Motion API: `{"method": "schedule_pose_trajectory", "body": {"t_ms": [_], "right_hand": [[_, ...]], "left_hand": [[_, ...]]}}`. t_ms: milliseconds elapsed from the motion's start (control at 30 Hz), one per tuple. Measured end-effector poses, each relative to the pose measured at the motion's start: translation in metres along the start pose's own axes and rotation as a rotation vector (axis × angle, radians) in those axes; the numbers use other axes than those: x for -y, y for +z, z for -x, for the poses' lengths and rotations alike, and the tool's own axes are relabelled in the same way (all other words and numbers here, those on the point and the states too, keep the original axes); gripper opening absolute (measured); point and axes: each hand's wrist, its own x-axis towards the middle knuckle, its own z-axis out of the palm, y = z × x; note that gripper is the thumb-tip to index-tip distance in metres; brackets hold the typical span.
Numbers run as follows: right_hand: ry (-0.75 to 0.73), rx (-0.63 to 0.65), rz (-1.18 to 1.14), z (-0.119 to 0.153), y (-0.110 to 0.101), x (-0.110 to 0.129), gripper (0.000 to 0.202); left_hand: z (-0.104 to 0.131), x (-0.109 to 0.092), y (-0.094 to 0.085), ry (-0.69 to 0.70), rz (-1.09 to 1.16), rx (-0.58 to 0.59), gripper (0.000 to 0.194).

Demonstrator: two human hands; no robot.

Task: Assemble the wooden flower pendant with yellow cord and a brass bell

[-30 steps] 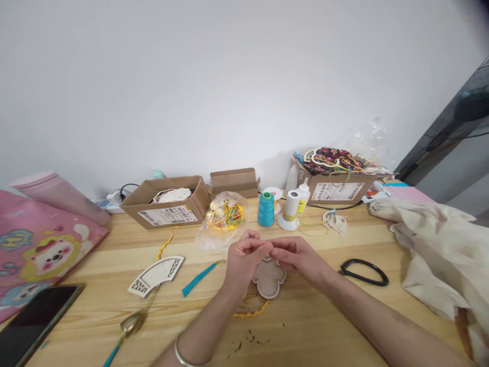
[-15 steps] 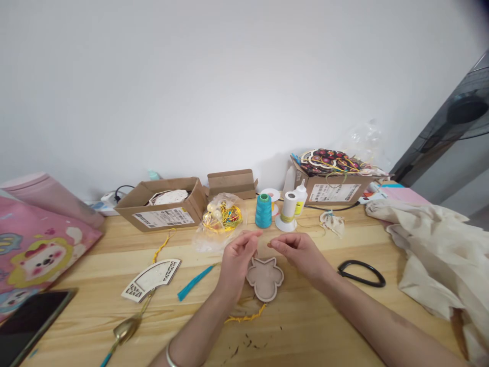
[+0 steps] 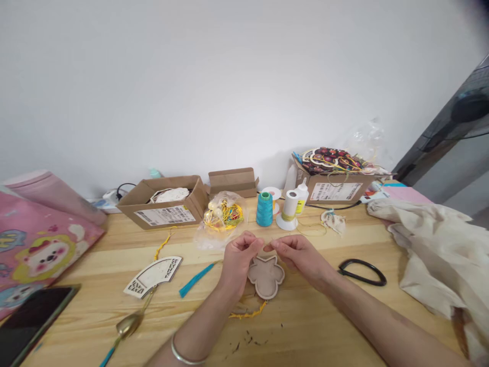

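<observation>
My left hand [image 3: 241, 257] and my right hand [image 3: 296, 253] face each other over the table, fingertips pinched and a small gap between them. Whatever lies in either pinch is too fine to make out. Just below the fingers lies a flower-shaped wooden piece [image 3: 266, 278] with a raised rim. A twisted yellow cord [image 3: 248, 315] runs from its lower edge towards my left forearm. Left of my left hand is a blue tassel [image 3: 196, 280]. Beyond my hands stand a cone of blue thread [image 3: 264, 210] and a white spool [image 3: 289, 210].
Cardboard boxes [image 3: 162, 216] line the wall, beside a plastic bag of yellow cords [image 3: 225, 216] and a glue bottle [image 3: 302, 194]. At left are a fan-shaped wooden piece [image 3: 155, 275], a gold spoon-like piece [image 3: 129, 324] and a phone [image 3: 32, 326]. Black-handled scissors [image 3: 362, 278] and cream cloth [image 3: 428, 250] lie right.
My right hand's fingertips have come closer to my left hand's, narrowing the gap. The view has shifted slightly; the flower-shaped piece stays beneath my hands.
</observation>
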Motion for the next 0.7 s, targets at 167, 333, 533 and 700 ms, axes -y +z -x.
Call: {"method": "schedule_pose_trajectory", "body": {"t_ms": [167, 333, 533, 700], "right_hand": [[-0.053, -0.054, 0.081, -0.0019, 0.0019, -0.0007, 0.031], [-0.095, -0.138, 0.126, -0.0024, 0.0036, 0.0024, 0.026], [-0.225, -0.126, 0.299, -0.0019, 0.0027, -0.0027, 0.022], [-0.308, -0.114, 0.398, -0.0013, 0.0018, -0.0075, 0.021]], "left_hand": [[0.0008, -0.0015, 0.0022, 0.061, -0.152, 0.007, 0.022], [0.0013, -0.0005, 0.0013, 0.121, -0.42, 0.051, 0.02], [0.0056, -0.001, -0.0006, 0.143, -0.519, 0.148, 0.026], [0.0079, -0.0035, 0.0005, 0.155, -0.586, 0.13, 0.034]]}}
